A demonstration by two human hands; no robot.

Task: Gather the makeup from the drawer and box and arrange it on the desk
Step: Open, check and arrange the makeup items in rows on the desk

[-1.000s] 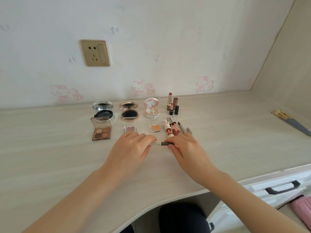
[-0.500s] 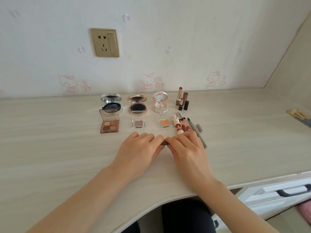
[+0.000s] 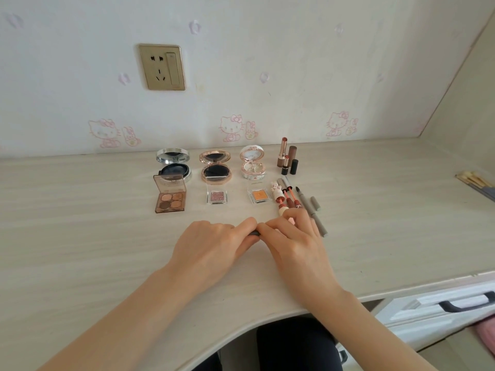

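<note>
1. Together, left hand (image 3: 211, 246) and right hand (image 3: 292, 242) meet fingertip to fingertip, curled closed on a dark pencil (image 3: 254, 233) low over the desk (image 3: 80, 250)
2. Just behind stand open compacts (image 3: 216, 167) and lipsticks (image 3: 286, 159)

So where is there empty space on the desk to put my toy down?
The desk is bare left of the brown eyeshadow palette, and also on the right, between the grey pencil and the brushes by the side wall. It is crowded in the middle: compacts, lipsticks and both hands, left and right.
</note>
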